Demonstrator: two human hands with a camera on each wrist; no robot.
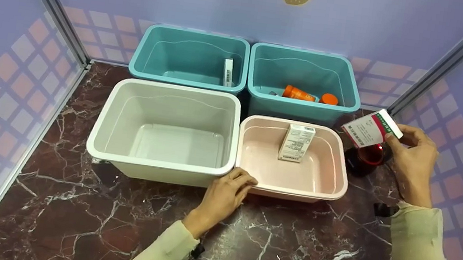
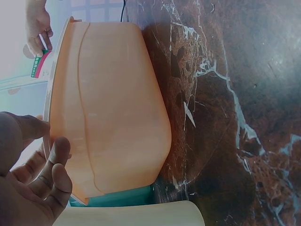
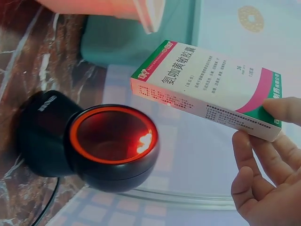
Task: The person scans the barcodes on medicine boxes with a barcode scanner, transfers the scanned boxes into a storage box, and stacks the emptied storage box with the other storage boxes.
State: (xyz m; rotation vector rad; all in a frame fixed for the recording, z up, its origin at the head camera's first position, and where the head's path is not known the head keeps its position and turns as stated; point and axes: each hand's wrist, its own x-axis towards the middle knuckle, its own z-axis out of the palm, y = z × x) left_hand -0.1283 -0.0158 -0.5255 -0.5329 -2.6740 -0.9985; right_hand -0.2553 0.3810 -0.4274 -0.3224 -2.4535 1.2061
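At the right, my right hand point(image 1: 417, 161) pinches one end of a white, green and red medicine box point(image 1: 365, 130) between thumb and fingers. The box is tilted in the air, just over a black barcode scanner point(image 3: 51, 136) whose round window glows red. Red light falls on the box's narrow printed side in the right wrist view. My left hand point(image 1: 225, 194) holds the near left rim of a pink bin point(image 1: 286, 190), thumb and fingers at its edge. Inside that bin, a white printed medicine box point(image 1: 297, 143) leans against the far wall.
A whitish bin point(image 1: 160, 164) stands left of the pink one. Behind are two teal bins: the left one point(image 1: 184, 82) has a slim white box point(image 1: 228, 72), the right one point(image 1: 301, 110) has orange bottles point(image 1: 299, 93). Purple walls point(image 1: 230, 4) enclose the marbled table point(image 1: 260, 250).
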